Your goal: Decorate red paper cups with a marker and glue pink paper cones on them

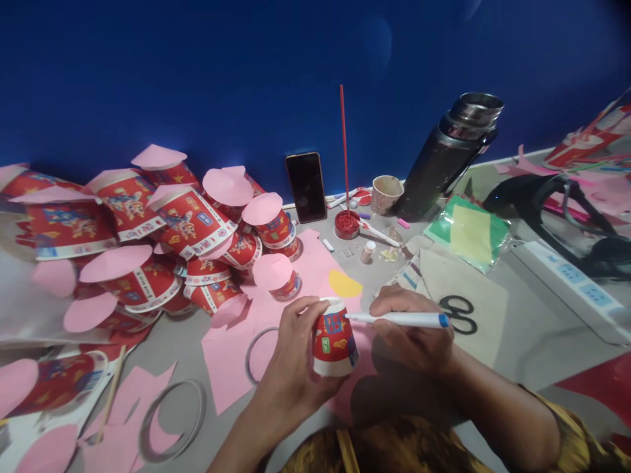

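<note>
My left hand [294, 351] is wrapped round a red patterned paper cup [335, 345], held over the table in front of me. A marker pen [399, 318] with a white barrel and a blue end sits in my right hand [417, 332], its tip at the cup's side near the upper rim. Whether the tip touches the cup I cannot tell. Pink paper [231, 371] lies beneath my hands, with a yellow paper piece [346, 283] just behind the cup.
Red cups with pink paper discs [192, 220] pile up at the left. A phone [306, 187] leans at the back, near a pot of red paint [347, 224] and a dark flask [444, 157]. Scissors [458, 314], a power strip [574, 289] and a tape roll [197, 420] lie around.
</note>
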Available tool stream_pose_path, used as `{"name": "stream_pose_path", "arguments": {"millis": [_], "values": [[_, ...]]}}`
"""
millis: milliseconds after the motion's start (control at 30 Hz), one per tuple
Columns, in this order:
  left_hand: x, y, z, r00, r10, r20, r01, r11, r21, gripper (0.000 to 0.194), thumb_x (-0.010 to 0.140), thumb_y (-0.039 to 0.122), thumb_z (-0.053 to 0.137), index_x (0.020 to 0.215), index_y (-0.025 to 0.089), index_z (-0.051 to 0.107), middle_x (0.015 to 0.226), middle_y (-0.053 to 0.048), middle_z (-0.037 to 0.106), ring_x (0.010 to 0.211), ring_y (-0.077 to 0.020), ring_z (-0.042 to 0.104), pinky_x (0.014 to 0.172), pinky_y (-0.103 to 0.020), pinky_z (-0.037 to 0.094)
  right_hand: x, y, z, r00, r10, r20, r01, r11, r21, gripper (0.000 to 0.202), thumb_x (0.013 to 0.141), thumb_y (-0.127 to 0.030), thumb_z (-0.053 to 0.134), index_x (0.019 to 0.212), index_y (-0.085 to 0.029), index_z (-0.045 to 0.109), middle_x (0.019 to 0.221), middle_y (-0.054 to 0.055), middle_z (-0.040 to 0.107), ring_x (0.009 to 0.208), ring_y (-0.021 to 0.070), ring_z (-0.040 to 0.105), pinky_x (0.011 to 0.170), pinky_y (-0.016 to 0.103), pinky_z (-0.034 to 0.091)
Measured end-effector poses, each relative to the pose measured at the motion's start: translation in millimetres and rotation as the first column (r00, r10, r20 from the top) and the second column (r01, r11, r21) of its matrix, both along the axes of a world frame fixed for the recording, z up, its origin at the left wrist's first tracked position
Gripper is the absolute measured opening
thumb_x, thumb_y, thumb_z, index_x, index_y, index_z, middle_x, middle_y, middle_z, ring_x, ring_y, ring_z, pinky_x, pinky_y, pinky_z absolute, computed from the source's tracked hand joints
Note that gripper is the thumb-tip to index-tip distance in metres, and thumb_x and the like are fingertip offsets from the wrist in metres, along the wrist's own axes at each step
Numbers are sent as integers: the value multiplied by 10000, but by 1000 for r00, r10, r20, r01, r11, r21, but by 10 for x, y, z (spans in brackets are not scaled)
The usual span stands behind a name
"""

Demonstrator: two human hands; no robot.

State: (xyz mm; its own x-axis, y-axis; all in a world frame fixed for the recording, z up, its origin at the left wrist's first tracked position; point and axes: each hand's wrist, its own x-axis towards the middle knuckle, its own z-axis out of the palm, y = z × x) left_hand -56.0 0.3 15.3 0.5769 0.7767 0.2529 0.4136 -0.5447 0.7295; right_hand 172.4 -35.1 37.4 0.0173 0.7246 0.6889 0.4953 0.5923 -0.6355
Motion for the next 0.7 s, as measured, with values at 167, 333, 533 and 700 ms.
{"name": "stream_pose_path", "arguments": {"millis": [167, 333, 533, 700], "values": [[-8, -8, -23, 1000, 14, 24, -14, 1000, -3, 874, 741, 102, 799, 1506, 287, 418, 1425, -138, 478, 1373, -348, 537, 1107, -540, 545, 10, -8, 12, 999, -50, 8, 50, 999, 9, 98, 928, -142, 627, 975, -213, 675, 753, 56, 749, 633, 202, 712, 598, 310, 569], [-12, -4, -25, 999, 32, 22, -32, 999, 21, 862, 746, 134, 809, 1497, 276, 411, 1440, -150, 456, 1399, -364, 506, 1109, -547, 543, 7, -27, 24, 995, -94, 28, 94, 995, -13, 70, 950, -174, 629, 987, -204, 680, 780, 71, 765, 660, 209, 731, 610, 315, 584], [13, -13, -22, 999, 18, 36, -20, 998, 56, 796, 772, 131, 774, 1473, 262, 421, 1386, -142, 492, 1344, -341, 546, 1096, -543, 548, -6, 4, 12, 999, 34, -13, -34, 999, 5, 114, 936, -138, 593, 994, -203, 668, 745, 59, 740, 642, 202, 711, 617, 318, 571], [2, -35, -55, 999, -11, 31, 11, 1000, -4, 885, 741, 97, 791, 1513, 289, 403, 1424, -141, 481, 1387, -353, 517, 1135, -559, 514, 1, 14, 8, 998, 68, 0, -68, 998, 0, 117, 939, -139, 586, 1001, -198, 665, 748, 59, 731, 636, 195, 698, 612, 317, 568]]}}
